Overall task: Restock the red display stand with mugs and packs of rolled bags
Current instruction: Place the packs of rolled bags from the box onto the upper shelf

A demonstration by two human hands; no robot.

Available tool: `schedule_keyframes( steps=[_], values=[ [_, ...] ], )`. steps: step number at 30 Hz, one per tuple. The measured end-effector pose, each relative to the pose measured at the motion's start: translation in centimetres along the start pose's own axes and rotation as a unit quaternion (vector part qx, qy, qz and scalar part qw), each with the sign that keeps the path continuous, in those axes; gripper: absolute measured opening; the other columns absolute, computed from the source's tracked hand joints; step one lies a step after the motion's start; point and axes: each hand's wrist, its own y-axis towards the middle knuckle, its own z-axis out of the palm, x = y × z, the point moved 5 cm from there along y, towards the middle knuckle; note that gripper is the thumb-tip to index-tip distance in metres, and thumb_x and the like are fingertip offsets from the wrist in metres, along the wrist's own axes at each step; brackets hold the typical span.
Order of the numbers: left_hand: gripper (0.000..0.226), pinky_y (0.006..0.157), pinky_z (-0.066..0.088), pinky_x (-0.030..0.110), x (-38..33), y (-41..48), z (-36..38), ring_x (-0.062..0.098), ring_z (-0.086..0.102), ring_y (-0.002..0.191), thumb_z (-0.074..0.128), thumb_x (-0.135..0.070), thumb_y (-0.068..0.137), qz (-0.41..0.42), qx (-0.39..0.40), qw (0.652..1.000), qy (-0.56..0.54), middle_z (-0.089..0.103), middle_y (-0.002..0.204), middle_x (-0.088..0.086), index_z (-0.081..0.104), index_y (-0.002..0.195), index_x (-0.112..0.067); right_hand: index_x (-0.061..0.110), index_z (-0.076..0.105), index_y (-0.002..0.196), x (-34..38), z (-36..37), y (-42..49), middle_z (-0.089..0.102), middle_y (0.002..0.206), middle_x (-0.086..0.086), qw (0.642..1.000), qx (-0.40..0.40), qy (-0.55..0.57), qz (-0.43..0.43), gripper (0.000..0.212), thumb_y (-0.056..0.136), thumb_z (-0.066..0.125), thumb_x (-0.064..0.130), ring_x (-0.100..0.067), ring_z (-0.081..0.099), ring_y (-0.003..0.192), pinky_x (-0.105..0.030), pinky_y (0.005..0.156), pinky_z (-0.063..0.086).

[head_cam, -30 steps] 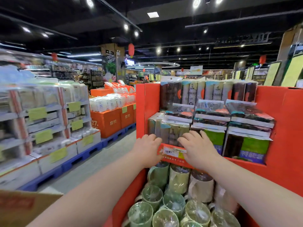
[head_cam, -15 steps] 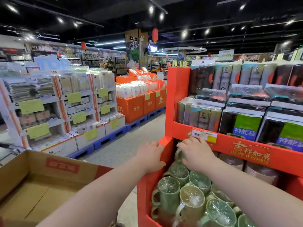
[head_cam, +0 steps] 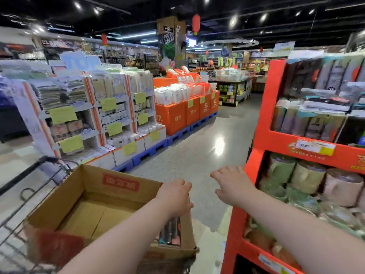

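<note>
Left hand (head_cam: 174, 196) curled over right rim of open brown cardboard box (head_cam: 88, 184) in black wire trolley (head_cam: 25, 172); can't tell if it grips. Right hand (head_cam: 233, 184) loose, empty, beside red cardboard display stand (head_cam: 254, 171). Plastic-wrapped green and beige mugs (head_cam: 308, 177) on lower shelf, dark packs of rolled bags (head_cam: 308, 123) above.

Red display stand (head_cam: 262, 139): upper shelf carries packs of rolled bags (head_cam: 308, 123), some standing, some stacked flat; shelf below carries wrapped mugs (head_cam: 308, 177), packed close. Left of stand, cardboard box (head_cam: 85, 194) sits in wire cart (head_cam: 23, 175).
</note>
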Motion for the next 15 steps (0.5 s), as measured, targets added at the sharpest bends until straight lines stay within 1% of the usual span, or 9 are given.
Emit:
schedule_keyframes(
  steps=[2, 7, 10, 13, 15],
  values=[
    [0.058, 0.098, 0.044, 0.042, 3.8, -2.1, 0.9, 0.027, 0.044, 0.123, 0.054, -0.044, 0.088, -0.017, 0.009, 1.000, 0.001, 0.046, 0.133, 0.004, 0.039, 0.139, -0.022, 0.023, 0.041, 0.135, 4.0, 0.5, 1.0, 0.047, 0.137, -0.003, 1.000, 0.011, 0.003, -0.014, 0.045, 0.092, 0.047, 0.032, -0.027, 0.038, 0.130, -0.044, 0.106, 0.024],
    [0.057, 0.099, 0.044, 0.041, 11.5, -6.4, 3.6, 0.025, 0.045, 0.123, 0.054, -0.046, 0.088, -0.066, 0.051, 0.997, -0.005, 0.046, 0.134, 0.003, 0.040, 0.138, -0.021, 0.020, 0.043, 0.132, 12.6, 2.8, 2.1, 0.048, 0.135, -0.006, 0.997, 0.057, 0.016, -0.049, 0.041, 0.092, 0.046, 0.028, -0.028, 0.039, 0.130, -0.045, 0.107, 0.024],
    [0.056, 0.098, 0.045, 0.040, 14.2, -7.6, 4.9, 0.024, 0.045, 0.123, 0.053, -0.046, 0.089, -0.073, 0.063, 0.995, -0.010, 0.046, 0.134, 0.002, 0.039, 0.138, -0.023, 0.019, 0.044, 0.130, 15.3, 3.8, 2.3, 0.048, 0.133, -0.008, 0.994, 0.086, 0.022, -0.059, 0.038, 0.093, 0.045, 0.027, -0.028, 0.039, 0.129, -0.045, 0.108, 0.023],
    [0.060, 0.100, 0.044, 0.040, 16.0, -8.2, 6.5, 0.024, 0.043, 0.125, 0.051, -0.046, 0.090, -0.078, 0.082, 0.993, -0.015, 0.043, 0.139, 0.002, 0.034, 0.143, -0.022, 0.019, 0.045, 0.128, 16.6, 5.0, 2.7, 0.050, 0.130, -0.007, 0.992, 0.111, 0.029, -0.053, 0.035, 0.093, 0.043, 0.022, -0.028, 0.040, 0.126, -0.046, 0.108, 0.024],
    [0.059, 0.100, 0.044, 0.040, 16.9, -8.3, 7.8, 0.025, 0.043, 0.125, 0.050, -0.045, 0.090, -0.085, 0.099, 0.991, -0.019, 0.042, 0.140, 0.004, 0.034, 0.142, -0.021, 0.019, 0.046, 0.127, 17.2, 6.0, 3.1, 0.051, 0.129, -0.008, 0.989, 0.132, 0.031, -0.052, 0.034, 0.094, 0.043, 0.022, -0.029, 0.042, 0.125, -0.046, 0.109, 0.024]
  ],
)
